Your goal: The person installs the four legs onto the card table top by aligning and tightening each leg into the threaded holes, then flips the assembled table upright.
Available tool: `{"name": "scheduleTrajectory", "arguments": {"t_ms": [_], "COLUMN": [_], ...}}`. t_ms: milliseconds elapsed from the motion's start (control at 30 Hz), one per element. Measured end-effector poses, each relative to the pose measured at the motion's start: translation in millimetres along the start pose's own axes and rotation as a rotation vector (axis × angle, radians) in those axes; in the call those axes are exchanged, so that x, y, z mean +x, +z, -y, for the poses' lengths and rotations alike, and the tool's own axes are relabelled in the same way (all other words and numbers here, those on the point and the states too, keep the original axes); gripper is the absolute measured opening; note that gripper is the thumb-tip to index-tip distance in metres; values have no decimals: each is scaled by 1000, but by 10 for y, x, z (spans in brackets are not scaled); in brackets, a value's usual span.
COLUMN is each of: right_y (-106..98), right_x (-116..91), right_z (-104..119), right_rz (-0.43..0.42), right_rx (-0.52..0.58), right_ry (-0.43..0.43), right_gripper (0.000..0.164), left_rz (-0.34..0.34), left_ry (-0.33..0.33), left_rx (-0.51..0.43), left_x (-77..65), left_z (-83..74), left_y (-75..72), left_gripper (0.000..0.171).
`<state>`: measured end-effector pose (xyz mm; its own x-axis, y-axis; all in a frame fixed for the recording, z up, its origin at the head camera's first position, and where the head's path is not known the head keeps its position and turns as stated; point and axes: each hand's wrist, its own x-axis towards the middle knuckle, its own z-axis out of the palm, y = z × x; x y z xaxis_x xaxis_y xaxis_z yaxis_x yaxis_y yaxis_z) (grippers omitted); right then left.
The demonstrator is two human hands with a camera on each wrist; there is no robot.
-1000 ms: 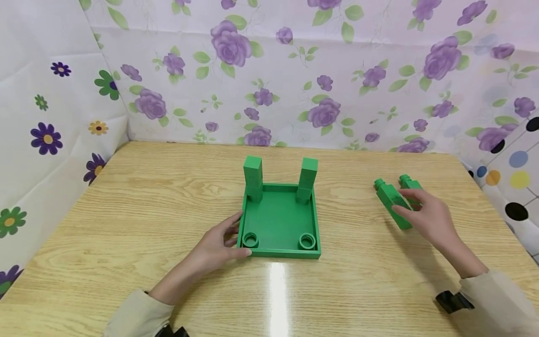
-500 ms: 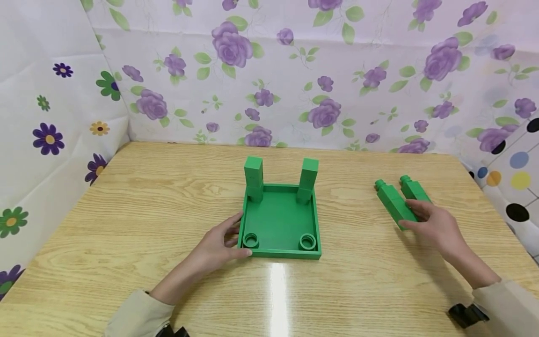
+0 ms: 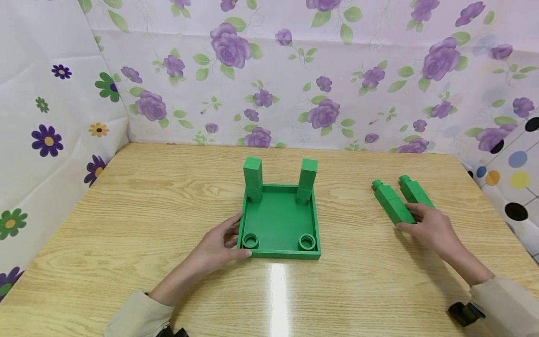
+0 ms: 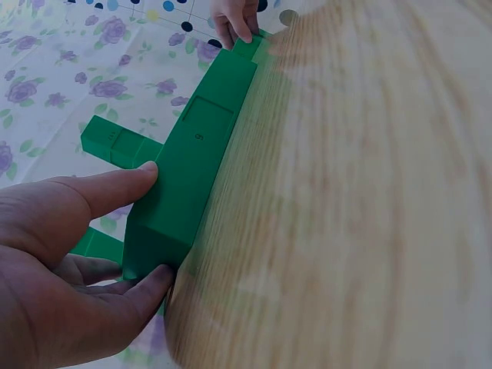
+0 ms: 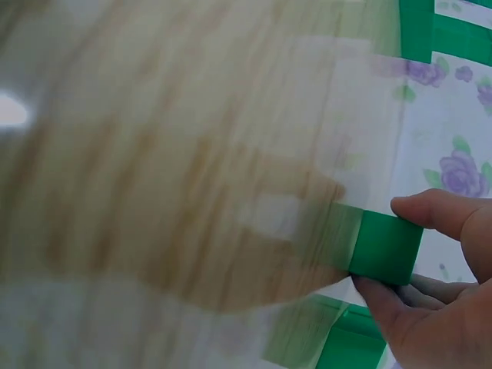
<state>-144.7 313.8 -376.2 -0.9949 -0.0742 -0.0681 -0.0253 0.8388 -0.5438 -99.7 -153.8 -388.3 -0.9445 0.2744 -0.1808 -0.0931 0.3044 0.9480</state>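
Observation:
A square green base with a raised rim point(image 3: 282, 255) lies on the table. Two square green posts point(image 3: 253, 173) stand upright at its far corners, and two round sockets point(image 3: 307, 242) sit in the near ones. My left hand point(image 3: 216, 251) holds the base's near left corner, thumb on the front wall. At the right lies a loose green leg point(image 3: 391, 203) with a knobbed end pointing away; my right hand point(image 3: 433, 229) pinches its near end between thumb and fingers. The right wrist view shows that square end point(image 5: 387, 247) between the fingertips.
Beside the held leg lies a second green leg point(image 3: 416, 192) with the same knobbed end, close to the right fingers. The wooden table point(image 3: 147, 201) ends at a floral cloth point(image 3: 177, 93) behind, with patterned cloths at both sides.
My right hand has slid nearer along the leg to its near end and gripped it. The leg has shifted slightly left. My left hand stays at the base's corner.

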Motion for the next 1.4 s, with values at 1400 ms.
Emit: {"name": "scheduleTrajectory", "arguments": {"t_ms": [1400], "right_y": [-226], "right_x": [-3], "right_z": [598], "right_rz": [-127], "right_rx": [261], "right_ry": [-130], "right_gripper": [58], "left_rz": [0], "left_ry": [11], "left_rx": [-32], "left_x": [-2], "left_z": [0], "left_y": [5], "left_gripper": [90]}}
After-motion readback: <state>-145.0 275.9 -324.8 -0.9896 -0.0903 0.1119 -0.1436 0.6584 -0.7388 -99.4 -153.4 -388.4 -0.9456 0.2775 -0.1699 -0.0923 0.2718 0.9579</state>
